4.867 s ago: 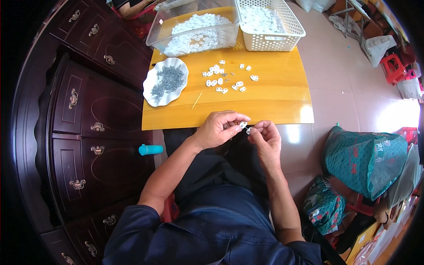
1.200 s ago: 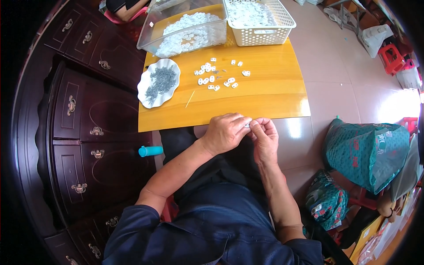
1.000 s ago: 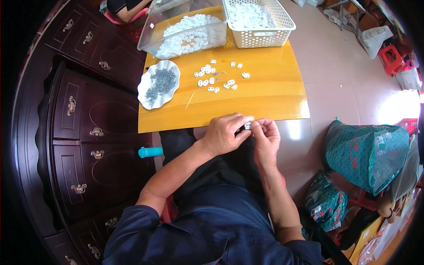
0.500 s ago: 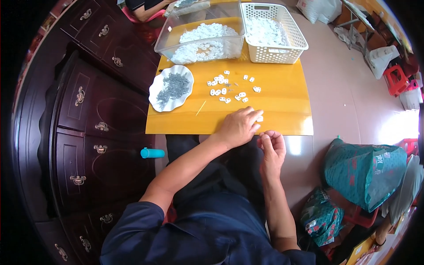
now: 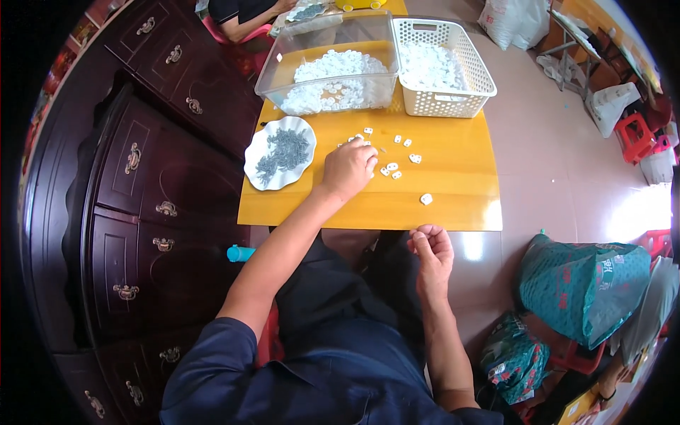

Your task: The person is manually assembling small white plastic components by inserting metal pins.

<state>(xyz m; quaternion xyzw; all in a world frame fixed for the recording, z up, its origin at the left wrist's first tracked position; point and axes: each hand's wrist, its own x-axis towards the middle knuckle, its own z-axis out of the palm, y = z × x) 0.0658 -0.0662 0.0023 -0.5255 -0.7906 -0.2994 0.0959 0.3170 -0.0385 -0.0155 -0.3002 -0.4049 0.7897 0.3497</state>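
My left hand reaches over the group of small white two-holed pieces on the yellow table. Its fingers are bent down and closed; the tips are hidden, so what they hold cannot be seen. Just off the table's front edge, my right hand is curled with thumb and fingertips pinched together, on something too small to make out. One white piece lies apart from the others, near the front edge. To the left of my left hand, a white wavy-edged plate holds a heap of small grey screws or pins.
At the back stand a clear plastic bin and a white perforated basket, both with many white pieces. A dark wooden cabinet flanks the left side. Green bags stand to the right. Another person's arm shows at the far end.
My left hand has moved left and away from me, from the single white piece near the front edge to the group. My right hand stays near the edge, pinched. The view has shifted slightly.
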